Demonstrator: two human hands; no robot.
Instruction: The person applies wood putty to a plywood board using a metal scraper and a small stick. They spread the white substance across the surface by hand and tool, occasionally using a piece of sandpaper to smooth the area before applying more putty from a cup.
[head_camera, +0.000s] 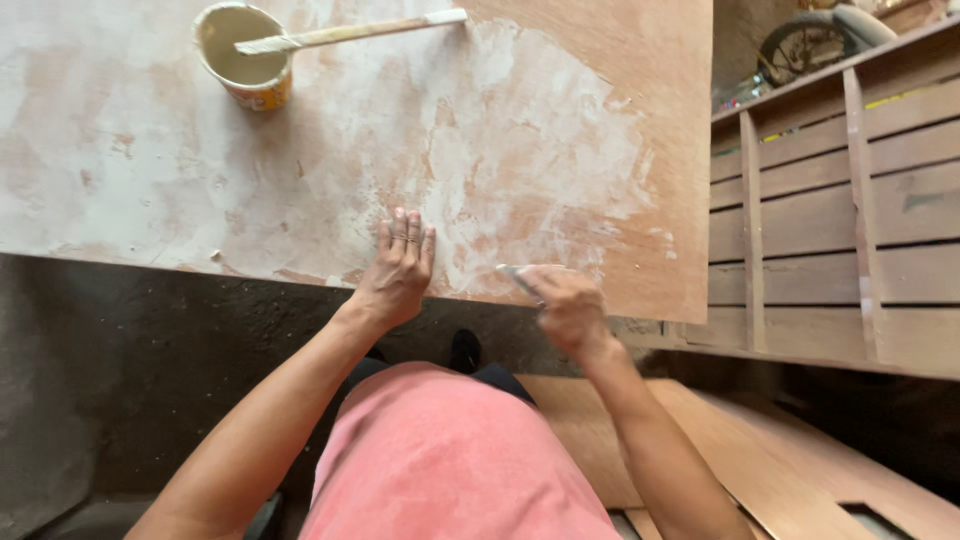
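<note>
r hand (570, 305) grip clenched on scraper (517, 277); l hand (400, 265) flat, released, on plywood board (600, 120).

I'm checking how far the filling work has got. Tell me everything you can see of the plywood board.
The plywood board is a large, flat reddish-brown sheet lying level. Whitish filler is smeared in patchy swirls over most of it; the right strip is bare wood. The left hand presses flat near its front edge, and the right hand holds a small scraper against that edge. A cup of filler stands at the far left, a stick across its rim.
</note>
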